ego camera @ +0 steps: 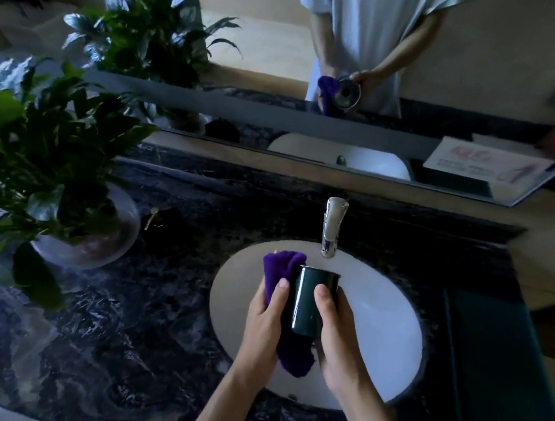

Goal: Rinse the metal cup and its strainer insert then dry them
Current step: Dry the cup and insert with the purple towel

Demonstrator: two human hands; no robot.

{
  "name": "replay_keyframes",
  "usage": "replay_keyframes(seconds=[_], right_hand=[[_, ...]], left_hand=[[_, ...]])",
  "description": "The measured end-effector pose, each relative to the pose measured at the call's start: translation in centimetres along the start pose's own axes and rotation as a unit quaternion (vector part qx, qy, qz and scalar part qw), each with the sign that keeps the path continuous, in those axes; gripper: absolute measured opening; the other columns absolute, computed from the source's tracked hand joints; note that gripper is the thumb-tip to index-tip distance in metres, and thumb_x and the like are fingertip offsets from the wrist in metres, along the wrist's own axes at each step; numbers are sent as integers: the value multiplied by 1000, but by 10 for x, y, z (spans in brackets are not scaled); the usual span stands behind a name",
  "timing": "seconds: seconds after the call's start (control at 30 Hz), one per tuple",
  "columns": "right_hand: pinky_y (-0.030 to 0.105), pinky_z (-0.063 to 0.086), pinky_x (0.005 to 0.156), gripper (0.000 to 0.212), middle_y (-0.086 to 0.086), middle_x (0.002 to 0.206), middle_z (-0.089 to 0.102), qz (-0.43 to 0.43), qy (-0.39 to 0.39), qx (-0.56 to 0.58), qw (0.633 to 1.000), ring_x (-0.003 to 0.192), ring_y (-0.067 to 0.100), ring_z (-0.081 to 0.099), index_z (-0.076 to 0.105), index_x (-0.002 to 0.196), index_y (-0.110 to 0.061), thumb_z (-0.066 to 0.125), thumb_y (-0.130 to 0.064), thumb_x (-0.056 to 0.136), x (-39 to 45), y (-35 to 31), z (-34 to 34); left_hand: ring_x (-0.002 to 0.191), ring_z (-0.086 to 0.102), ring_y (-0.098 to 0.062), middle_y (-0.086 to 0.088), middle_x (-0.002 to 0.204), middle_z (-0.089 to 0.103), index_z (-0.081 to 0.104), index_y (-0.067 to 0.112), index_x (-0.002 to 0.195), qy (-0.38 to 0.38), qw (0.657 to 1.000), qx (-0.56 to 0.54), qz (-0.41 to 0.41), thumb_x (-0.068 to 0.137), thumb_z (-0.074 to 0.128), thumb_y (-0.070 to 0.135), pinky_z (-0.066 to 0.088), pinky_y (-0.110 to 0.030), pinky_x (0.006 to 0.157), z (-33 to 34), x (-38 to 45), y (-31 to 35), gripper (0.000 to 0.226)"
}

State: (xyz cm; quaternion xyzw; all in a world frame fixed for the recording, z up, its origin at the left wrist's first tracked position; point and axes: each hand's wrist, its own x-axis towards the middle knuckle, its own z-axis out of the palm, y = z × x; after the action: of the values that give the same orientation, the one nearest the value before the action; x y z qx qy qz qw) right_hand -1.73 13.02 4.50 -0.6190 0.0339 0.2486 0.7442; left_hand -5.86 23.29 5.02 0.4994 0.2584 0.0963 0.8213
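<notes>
A dark green metal cup [308, 300] is held over the white sink basin [384, 313], its open mouth tipped away from me toward the faucet [332, 227]. My right hand [335, 336] grips the cup's right side. My left hand [265, 320] holds a purple cloth [281, 269] pressed against the cup's left side; the cloth hangs down below the cup. No water runs from the faucet. The mirror shows the cup's shiny inside. I cannot see a strainer insert.
A leafy plant in a glass bowl [96, 238] stands on the dark marble counter [124, 331] at left, with a small dark object [164, 224] beside it. A dark green tray [497, 364] lies right of the sink. The mirror [316, 62] runs along the back.
</notes>
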Motion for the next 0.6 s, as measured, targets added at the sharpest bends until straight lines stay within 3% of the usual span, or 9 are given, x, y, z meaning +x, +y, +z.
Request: replay_keyframes(seconds=[0.07,0.2,0.3,0.37,0.47,0.53,0.6], right_hand=[[51,59,91,48,7,116,72,-21,27,-21,999,106,24,71,63,123,-26,61,-55,86,-1,-3,-2],[53,58,88,56,6,109,72,-68,93,-66,991,100,24,71,63,118,-21,58,-64,82,6,-16,-10],[53,58,88,50,7,107,73,-86,112,-88,986,99,23,73,61,117,-18,58,-60,89,10,-23,-18],[51,58,90,43,4,108,73,-84,104,-93,987,100,19,72,61,118,-21,57,-54,92,10,-24,-20],[47,58,90,43,-2,111,72,-76,67,-110,989,102,14,70,62,121,-27,57,-56,89,2,-22,-18],[44,60,87,41,-3,109,73,-60,36,-88,994,101,15,71,64,119,-30,56,-57,89,-3,-22,-17],[41,61,86,42,-3,109,74,-55,25,-80,995,99,14,72,63,118,-31,54,-60,89,-4,-24,-18]], left_hand=[[112,66,-46,-16,116,75,68,25,126,-12,999,37,9,108,47,31,54,-58,96,6,1,0,29],[97,75,-21,-6,114,77,65,27,133,-58,995,77,30,104,48,29,60,-26,76,19,-12,-1,34],[99,73,-11,0,118,77,59,26,142,-89,989,109,42,103,48,30,58,-19,77,25,-24,-7,40],[103,73,-13,-1,118,76,60,25,140,-82,990,112,37,104,46,33,59,-23,81,30,-22,-4,40],[110,69,-43,-20,116,74,69,19,124,-37,996,80,-8,108,41,39,57,-52,93,33,-7,8,38],[108,69,-48,-26,113,74,73,15,117,-18,998,50,-37,108,40,44,57,-55,92,31,2,16,44],[103,73,-39,-24,113,75,76,16,113,-33,997,21,-60,107,39,45,60,-50,88,29,3,17,48]])
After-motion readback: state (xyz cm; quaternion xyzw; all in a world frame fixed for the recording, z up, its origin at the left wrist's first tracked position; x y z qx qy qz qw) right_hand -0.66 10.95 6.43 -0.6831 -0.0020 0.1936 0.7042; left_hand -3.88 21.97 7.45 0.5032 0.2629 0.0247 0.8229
